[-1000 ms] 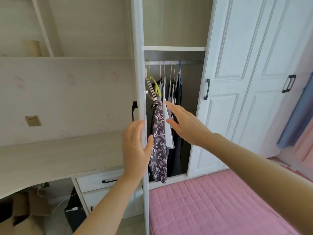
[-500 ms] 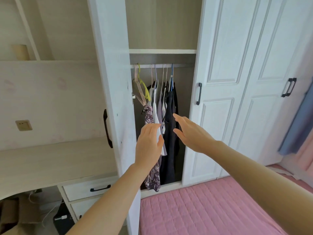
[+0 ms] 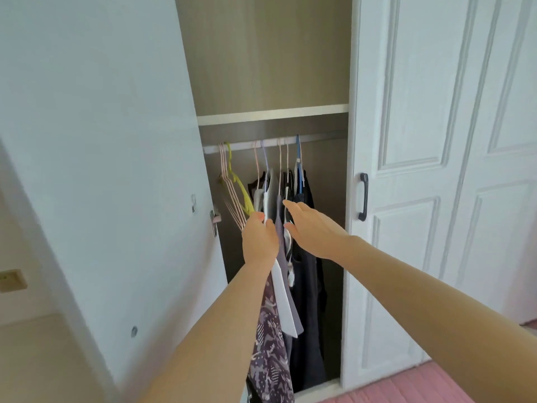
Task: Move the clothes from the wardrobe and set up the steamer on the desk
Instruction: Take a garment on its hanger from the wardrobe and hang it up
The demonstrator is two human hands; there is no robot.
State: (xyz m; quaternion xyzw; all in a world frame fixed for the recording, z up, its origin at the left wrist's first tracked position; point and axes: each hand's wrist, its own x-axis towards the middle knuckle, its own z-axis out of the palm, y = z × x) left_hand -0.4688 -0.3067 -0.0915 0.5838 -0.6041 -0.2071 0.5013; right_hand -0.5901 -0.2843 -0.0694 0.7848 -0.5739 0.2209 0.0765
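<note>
Several garments hang from a rail [image 3: 319, 139] inside the open wardrobe: a purple patterned one [image 3: 270, 353], a white one [image 3: 283, 301] and dark ones [image 3: 308, 301]. My left hand [image 3: 260, 242] reaches in at the left of the clothes, its fingertips against the white garment near a yellow-green hanger [image 3: 241, 190]. My right hand [image 3: 313, 228] is stretched out with straight fingers touching the tops of the dark garments. Neither hand grips anything. No steamer is in sight.
The wardrobe's open door [image 3: 101, 170] stands wide at my left, hiding most of the desk [image 3: 35, 359]. Empty pink hangers [image 3: 229, 193] hang at the rail's left end. A closed door with a black handle [image 3: 363, 197] is on the right. A pink bed [image 3: 421, 385] lies below.
The door has swung fully open to the left and my left hand has let go of it. Both hands have moved forward and up into the hanging clothes. My view has come closer.
</note>
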